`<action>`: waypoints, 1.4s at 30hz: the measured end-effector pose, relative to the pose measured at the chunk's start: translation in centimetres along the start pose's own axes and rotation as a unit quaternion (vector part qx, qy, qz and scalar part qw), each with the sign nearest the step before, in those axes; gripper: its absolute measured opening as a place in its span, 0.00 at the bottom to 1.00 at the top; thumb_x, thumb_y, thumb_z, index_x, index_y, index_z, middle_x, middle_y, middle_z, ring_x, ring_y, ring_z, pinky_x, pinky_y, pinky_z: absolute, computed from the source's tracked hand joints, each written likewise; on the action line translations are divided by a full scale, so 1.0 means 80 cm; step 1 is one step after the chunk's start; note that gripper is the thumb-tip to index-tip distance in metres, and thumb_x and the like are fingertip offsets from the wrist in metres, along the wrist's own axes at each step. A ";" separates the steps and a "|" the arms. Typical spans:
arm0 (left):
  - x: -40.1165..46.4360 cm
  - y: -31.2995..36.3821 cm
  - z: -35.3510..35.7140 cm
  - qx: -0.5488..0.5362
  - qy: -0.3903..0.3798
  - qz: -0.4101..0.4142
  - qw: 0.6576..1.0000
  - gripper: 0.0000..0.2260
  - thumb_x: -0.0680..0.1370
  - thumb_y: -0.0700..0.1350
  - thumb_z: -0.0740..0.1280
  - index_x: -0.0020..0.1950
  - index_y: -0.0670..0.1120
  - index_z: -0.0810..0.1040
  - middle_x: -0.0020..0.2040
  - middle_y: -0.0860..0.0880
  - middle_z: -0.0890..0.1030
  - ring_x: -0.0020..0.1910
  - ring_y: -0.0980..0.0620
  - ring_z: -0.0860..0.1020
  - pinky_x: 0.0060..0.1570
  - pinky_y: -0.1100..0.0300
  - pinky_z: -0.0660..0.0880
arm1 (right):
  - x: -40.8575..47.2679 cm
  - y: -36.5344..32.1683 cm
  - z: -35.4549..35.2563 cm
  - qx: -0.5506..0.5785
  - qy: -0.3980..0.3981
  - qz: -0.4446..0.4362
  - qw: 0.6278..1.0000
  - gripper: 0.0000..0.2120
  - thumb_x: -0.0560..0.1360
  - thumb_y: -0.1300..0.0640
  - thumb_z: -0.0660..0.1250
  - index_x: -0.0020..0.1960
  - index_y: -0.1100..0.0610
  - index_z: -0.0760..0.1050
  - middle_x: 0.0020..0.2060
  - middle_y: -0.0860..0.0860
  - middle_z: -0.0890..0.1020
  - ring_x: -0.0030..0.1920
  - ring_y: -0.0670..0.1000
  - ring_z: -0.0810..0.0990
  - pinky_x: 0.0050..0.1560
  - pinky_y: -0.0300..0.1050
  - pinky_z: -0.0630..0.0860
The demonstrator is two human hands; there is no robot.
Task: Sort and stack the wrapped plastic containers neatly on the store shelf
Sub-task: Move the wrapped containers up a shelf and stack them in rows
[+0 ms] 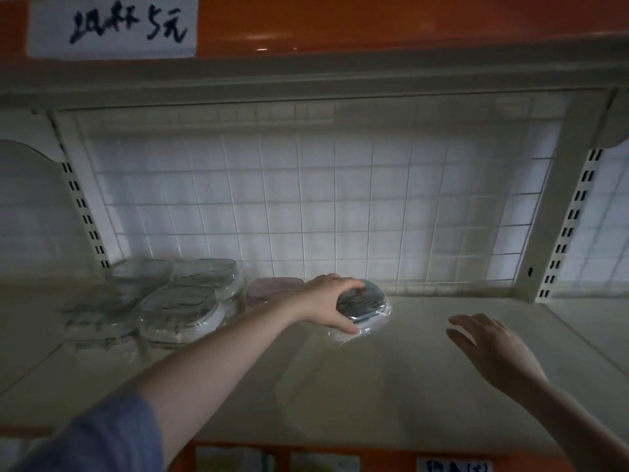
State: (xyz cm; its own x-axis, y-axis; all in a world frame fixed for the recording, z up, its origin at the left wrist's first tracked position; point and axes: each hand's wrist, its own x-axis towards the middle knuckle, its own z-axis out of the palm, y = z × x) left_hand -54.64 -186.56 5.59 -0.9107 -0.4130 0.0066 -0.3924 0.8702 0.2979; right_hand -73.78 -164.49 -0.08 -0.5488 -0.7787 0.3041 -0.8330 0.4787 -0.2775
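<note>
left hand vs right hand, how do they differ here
The left hand curls its fingers round the wrapped container resting on the shelf; the right hand holds nothing, fingers straight and spread. The left reaches far back towards the wire grid; the right hovers nearer the front. Both are bare.

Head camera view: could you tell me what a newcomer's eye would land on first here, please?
First, the left hand gripping a wrapped grey-lidded container at the middle of the pale shelf, with the right hand open beside it and holding nothing. Next, the stacks of clear wrapped containers at the back left, and the handwritten sign at top left.
</note>
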 end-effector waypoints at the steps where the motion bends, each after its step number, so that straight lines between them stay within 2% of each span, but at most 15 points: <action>1: 0.009 -0.003 0.002 0.006 -0.002 0.003 1.000 0.38 0.67 0.56 0.76 0.73 0.56 0.62 0.67 0.49 0.69 0.65 0.50 0.68 0.64 0.55 0.67 | 0.000 0.002 0.004 0.004 0.001 0.003 1.000 0.15 0.77 0.47 0.62 0.61 0.51 0.76 0.55 0.52 0.79 0.56 0.55 0.77 0.53 0.48 0.72; 6: 0.045 -0.023 0.006 0.030 -0.031 0.013 0.999 0.38 0.68 0.55 0.76 0.74 0.55 0.62 0.67 0.48 0.69 0.66 0.49 0.68 0.63 0.58 0.67 | 0.005 0.013 0.014 -0.002 -0.005 0.021 1.000 0.14 0.76 0.49 0.64 0.60 0.52 0.77 0.54 0.53 0.80 0.54 0.57 0.78 0.52 0.49 0.73; 10: 0.061 -0.048 0.015 0.047 -0.058 0.017 0.997 0.39 0.68 0.55 0.76 0.75 0.55 0.60 0.71 0.50 0.65 0.69 0.49 0.64 0.64 0.61 0.62 | 0.005 0.022 0.019 0.000 0.006 0.039 0.999 0.13 0.75 0.51 0.66 0.57 0.53 0.79 0.51 0.54 0.81 0.52 0.59 0.79 0.49 0.50 0.73; 13: 0.070 -0.058 0.020 0.035 -0.044 0.030 0.998 0.39 0.69 0.53 0.76 0.75 0.55 0.60 0.73 0.50 0.63 0.71 0.50 0.62 0.66 0.61 0.60 | 0.007 0.026 0.024 -0.002 0.010 0.046 0.999 0.11 0.75 0.51 0.67 0.56 0.53 0.80 0.49 0.54 0.81 0.51 0.60 0.80 0.48 0.51 0.74; 17: 0.081 -0.066 0.023 0.048 -0.044 0.049 0.997 0.37 0.72 0.54 0.73 0.76 0.58 0.59 0.76 0.51 0.57 0.75 0.51 0.53 0.72 0.58 0.54 | 0.010 0.029 0.029 -0.004 0.008 0.050 0.999 0.11 0.75 0.51 0.67 0.55 0.53 0.80 0.48 0.54 0.81 0.51 0.59 0.79 0.49 0.51 0.74; 21: 0.085 -0.072 0.022 0.068 -0.050 0.046 0.995 0.35 0.73 0.54 0.72 0.75 0.61 0.57 0.76 0.51 0.56 0.74 0.51 0.54 0.71 0.52 0.59 | 0.011 0.031 0.031 -0.005 0.013 0.053 0.998 0.11 0.75 0.51 0.67 0.55 0.52 0.80 0.49 0.53 0.81 0.52 0.59 0.78 0.49 0.51 0.73; 23: 0.082 -0.071 0.024 0.071 -0.045 0.044 0.995 0.35 0.74 0.54 0.71 0.75 0.61 0.56 0.76 0.51 0.55 0.74 0.52 0.53 0.71 0.52 0.59 | 0.010 0.031 0.032 -0.003 0.014 0.054 0.998 0.11 0.75 0.51 0.67 0.55 0.52 0.80 0.48 0.53 0.81 0.52 0.59 0.78 0.49 0.51 0.73; 28: 0.074 -0.069 0.032 0.086 -0.031 0.041 0.995 0.34 0.76 0.53 0.68 0.77 0.60 0.53 0.78 0.50 0.49 0.76 0.53 0.47 0.71 0.58 0.52 | 0.010 0.032 0.033 -0.004 0.013 0.052 0.999 0.11 0.75 0.50 0.67 0.55 0.52 0.80 0.49 0.53 0.81 0.52 0.59 0.78 0.49 0.51 0.73; 31: 0.068 -0.060 0.036 0.108 -0.001 0.033 0.994 0.34 0.76 0.52 0.68 0.77 0.56 0.54 0.78 0.48 0.50 0.76 0.52 0.49 0.72 0.58 0.53 | 0.009 0.030 0.031 -0.005 0.007 0.053 0.999 0.12 0.75 0.49 0.66 0.56 0.52 0.79 0.50 0.53 0.81 0.53 0.58 0.77 0.50 0.50 0.72; 35: 0.054 -0.048 0.044 0.118 0.051 -0.003 0.992 0.31 0.75 0.52 0.67 0.75 0.52 0.60 0.76 0.47 0.57 0.75 0.51 0.55 0.68 0.52 0.64 | 0.004 0.023 0.024 -0.005 0.005 0.043 0.999 0.13 0.76 0.48 0.64 0.58 0.52 0.78 0.52 0.53 0.80 0.54 0.58 0.77 0.51 0.49 0.72; 39: 0.027 -0.031 0.047 0.104 0.138 -0.043 0.984 0.25 0.76 0.53 0.65 0.72 0.49 0.66 0.70 0.47 0.67 0.70 0.48 0.63 0.64 0.54 0.67 | -0.003 0.016 0.017 -0.013 0.004 0.028 1.000 0.15 0.77 0.47 0.62 0.61 0.51 0.76 0.55 0.52 0.79 0.56 0.55 0.77 0.52 0.47 0.71; 42: -0.010 -0.013 0.051 0.111 0.214 -0.081 0.967 0.21 0.77 0.52 0.63 0.69 0.48 0.70 0.64 0.48 0.71 0.64 0.47 0.69 0.57 0.55 0.70 | -0.010 0.009 0.016 -0.021 0.004 0.016 1.000 0.17 0.78 0.47 0.61 0.63 0.51 0.74 0.57 0.52 0.78 0.57 0.54 0.76 0.52 0.46 0.70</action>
State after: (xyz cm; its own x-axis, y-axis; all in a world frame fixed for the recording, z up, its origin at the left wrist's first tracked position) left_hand -54.02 -186.07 1.39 -0.7173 -0.5803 0.3857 -0.5860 0.8019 0.1166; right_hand -73.87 -164.00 -1.69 -0.5758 -0.7593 0.3033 -0.8170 0.5201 -0.2490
